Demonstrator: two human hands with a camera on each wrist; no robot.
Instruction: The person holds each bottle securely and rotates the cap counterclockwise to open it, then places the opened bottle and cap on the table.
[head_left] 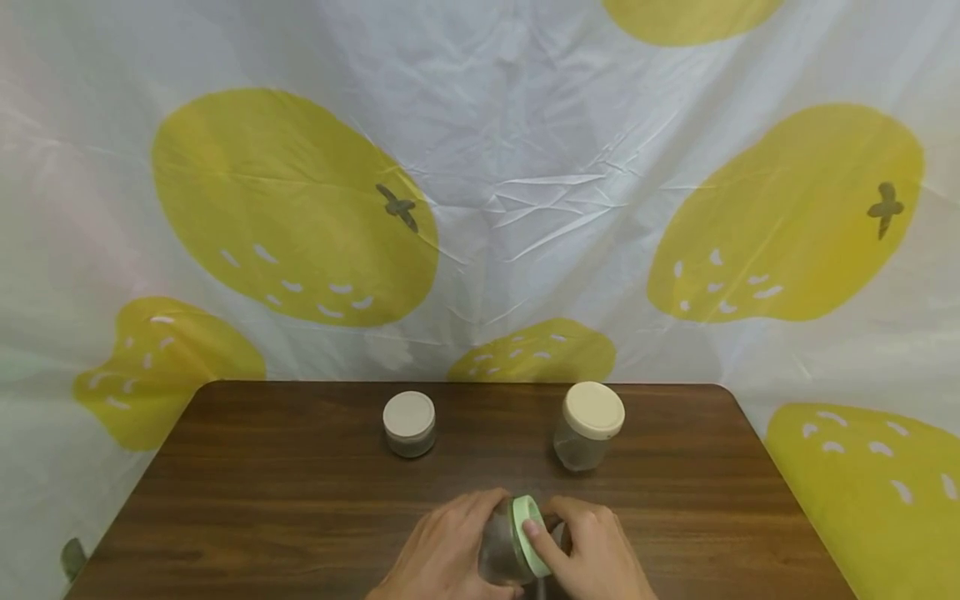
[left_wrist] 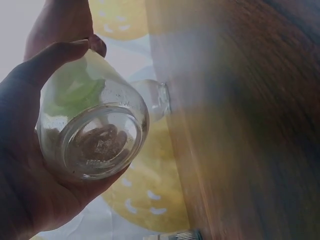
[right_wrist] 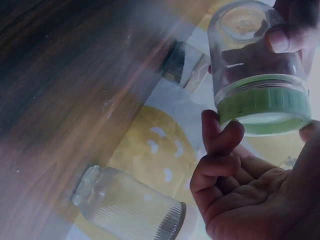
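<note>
A clear glass jar [head_left: 497, 546] lies tilted on its side in the air near the front of the table, its green lid [head_left: 528, 533] facing right. My left hand [head_left: 448, 546] grips the jar's body, thumb and fingers wrapped about the glass. With thumb and fingertips, my right hand [head_left: 603, 546] holds the green lid by its rim. In the left wrist view the round glass base [left_wrist: 102, 145] faces the camera, and I see nothing inside. The right wrist view shows the ribbed lid [right_wrist: 265, 107] on the jar's mouth; whether it is loose or tight I cannot tell.
On the brown wooden table [head_left: 262, 508], a short jar with a white lid [head_left: 409, 415] stands at back left. Back right stands a taller jar with a cream lid [head_left: 594, 408]. Behind the table hangs a white cloth [head_left: 517, 250] printed with yellow fruit.
</note>
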